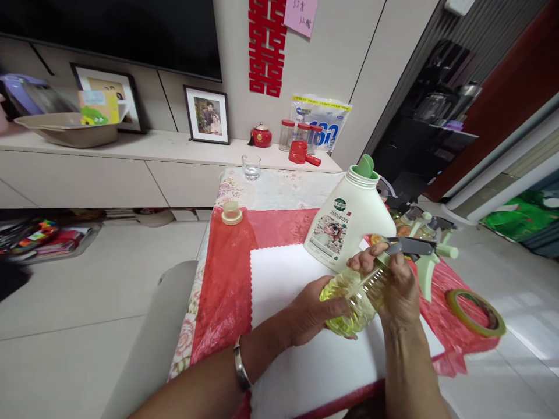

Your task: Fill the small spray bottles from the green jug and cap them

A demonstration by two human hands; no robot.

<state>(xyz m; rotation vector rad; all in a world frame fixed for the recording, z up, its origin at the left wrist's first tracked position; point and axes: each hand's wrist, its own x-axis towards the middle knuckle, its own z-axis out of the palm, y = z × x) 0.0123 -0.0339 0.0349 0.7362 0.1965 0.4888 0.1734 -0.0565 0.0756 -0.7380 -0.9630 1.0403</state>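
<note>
My left hand [312, 311] cups the base of a clear spray bottle [351, 299] filled with yellow-green liquid, tilted over a white cloth [288, 279]. My right hand [395, 282] is closed around the bottle's neck, just under the green and grey trigger head [421, 251]. A large white detergent jug [347, 224] with a green funnel [365, 166] in its mouth stands right behind the bottle. A silver bangle sits on my left wrist.
A red plastic sheet [227, 273] covers the small table. A cream cap [232, 213] and a drinking glass [251, 167] sit at the far end. A roll of green tape [475, 311] lies at the right edge. A low cabinet [131, 151] with photo frames and jars lines the wall.
</note>
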